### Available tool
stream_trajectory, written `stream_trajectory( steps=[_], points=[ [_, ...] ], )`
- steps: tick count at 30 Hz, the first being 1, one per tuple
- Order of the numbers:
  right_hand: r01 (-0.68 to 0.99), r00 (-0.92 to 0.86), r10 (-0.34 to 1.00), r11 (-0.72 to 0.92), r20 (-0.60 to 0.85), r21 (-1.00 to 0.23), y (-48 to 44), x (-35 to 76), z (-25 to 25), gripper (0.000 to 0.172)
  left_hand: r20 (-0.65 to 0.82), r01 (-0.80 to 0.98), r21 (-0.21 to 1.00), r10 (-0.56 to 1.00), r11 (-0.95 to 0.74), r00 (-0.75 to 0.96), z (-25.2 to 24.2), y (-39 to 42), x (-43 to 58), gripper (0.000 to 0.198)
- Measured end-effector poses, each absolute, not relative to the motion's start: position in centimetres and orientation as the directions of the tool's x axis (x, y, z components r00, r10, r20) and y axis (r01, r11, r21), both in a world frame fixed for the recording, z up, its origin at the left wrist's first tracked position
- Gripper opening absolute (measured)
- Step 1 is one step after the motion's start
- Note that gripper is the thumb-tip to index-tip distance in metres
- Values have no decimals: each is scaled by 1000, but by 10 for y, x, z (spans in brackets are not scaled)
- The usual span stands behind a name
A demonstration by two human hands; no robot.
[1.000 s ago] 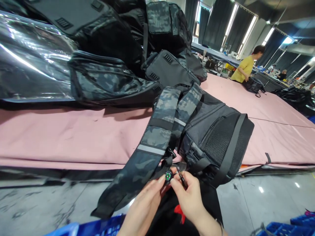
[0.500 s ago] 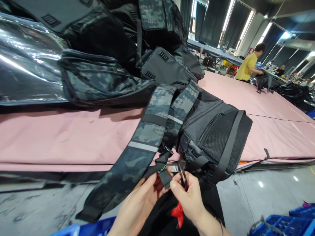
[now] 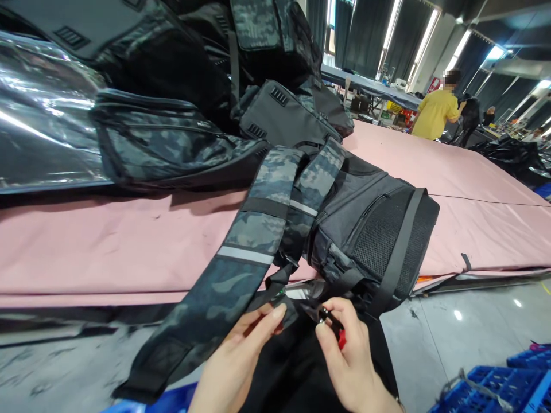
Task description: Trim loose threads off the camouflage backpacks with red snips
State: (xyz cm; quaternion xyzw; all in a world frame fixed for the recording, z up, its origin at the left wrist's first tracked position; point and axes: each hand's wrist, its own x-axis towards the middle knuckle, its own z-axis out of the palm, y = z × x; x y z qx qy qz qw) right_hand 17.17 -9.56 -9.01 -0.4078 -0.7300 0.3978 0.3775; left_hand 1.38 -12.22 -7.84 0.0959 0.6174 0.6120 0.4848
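A dark camouflage backpack (image 3: pixel 370 229) lies on its side at the near edge of the pink table (image 3: pixel 107 246), its shoulder straps (image 3: pixel 241 252) hanging over the edge toward me. My left hand (image 3: pixel 241 355) pinches a narrow black webbing strap end (image 3: pixel 279 292) below the wide strap. My right hand (image 3: pixel 348 355) is closed on small snips (image 3: pixel 329 321) with a red handle part, their tips pointing at that webbing.
More camouflage backpacks (image 3: pixel 172 143) and a shiny plastic-wrapped bundle (image 3: pixel 43 115) are piled at the back left. A person in a yellow shirt (image 3: pixel 437 112) stands at the far side. Blue crates (image 3: pixel 495 390) sit on the grey floor at lower right.
The small round compass piece seen a second ago is hidden now. My right hand has shifted right and lower with the snips, and my left hand now grips the webbing end.
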Motion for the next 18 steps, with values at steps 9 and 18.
stream_trajectory(
  steps=[9, 18],
  points=[
    [395, -428, 754, 652, 499, -647, -96, 179, -91, 18, -435, -410, 883, 726, 229, -532, -77, -124, 16, 48],
    [364, -422, 801, 579, 425, -730, -98, 180, -90, 14, -414, -381, 895, 746, 230, -522, -78, -127, 16, 43]
  ],
)
